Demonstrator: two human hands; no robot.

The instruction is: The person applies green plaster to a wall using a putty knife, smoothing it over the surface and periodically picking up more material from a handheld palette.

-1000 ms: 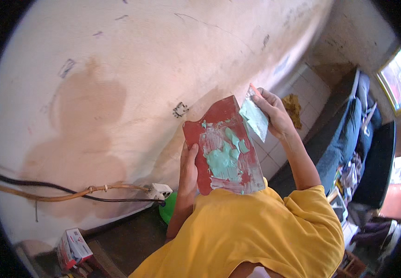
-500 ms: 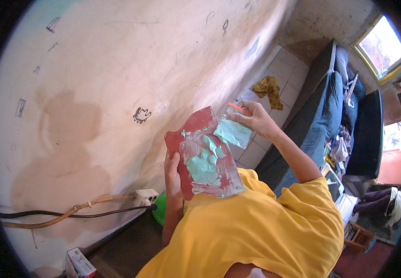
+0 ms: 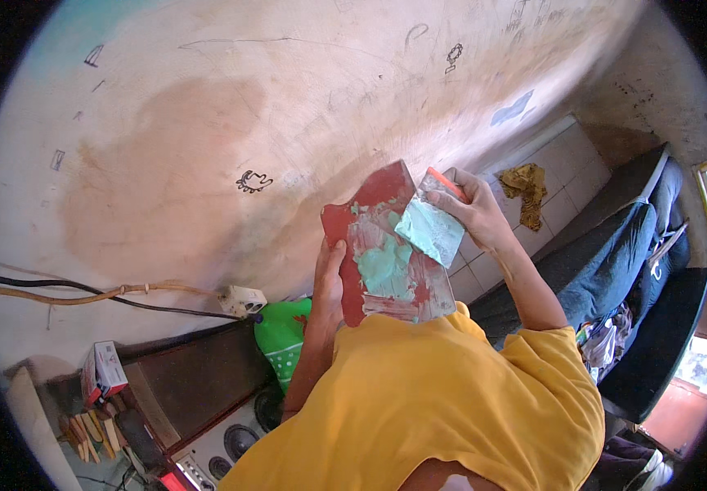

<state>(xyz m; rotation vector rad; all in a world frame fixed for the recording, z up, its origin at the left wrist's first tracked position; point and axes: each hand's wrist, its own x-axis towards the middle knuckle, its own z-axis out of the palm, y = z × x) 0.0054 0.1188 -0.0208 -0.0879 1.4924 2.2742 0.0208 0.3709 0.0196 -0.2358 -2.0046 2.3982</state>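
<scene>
My left hand (image 3: 330,278) is closed on the left edge of a red flat board (image 3: 376,193), thumb on its face. Mint-green putty (image 3: 386,266) is smeared over the board's middle, with scraped streaks around it. In my right hand (image 3: 478,206) is a putty scraper (image 3: 432,231) with an orange strip along its top. Its wide blade carries a coat of the same putty and overlaps the board's right side. The fingers of my right hand pinch the scraper's upper end.
A stained wall (image 3: 165,155) with drawings rises ahead. Cables run to a white socket block (image 3: 244,301) at left. Below are a green dotted bag (image 3: 281,335), a dark-topped speaker cabinet (image 3: 198,380) and a small box (image 3: 106,370). A blue sofa (image 3: 607,254) and a yellow-brown cloth (image 3: 523,192) lie right.
The view has shifted, showing more of the cabinet. The scraper has come across the board's upper right, and its blade carries a broader coat of putty. The mound on the board looks flatter.
</scene>
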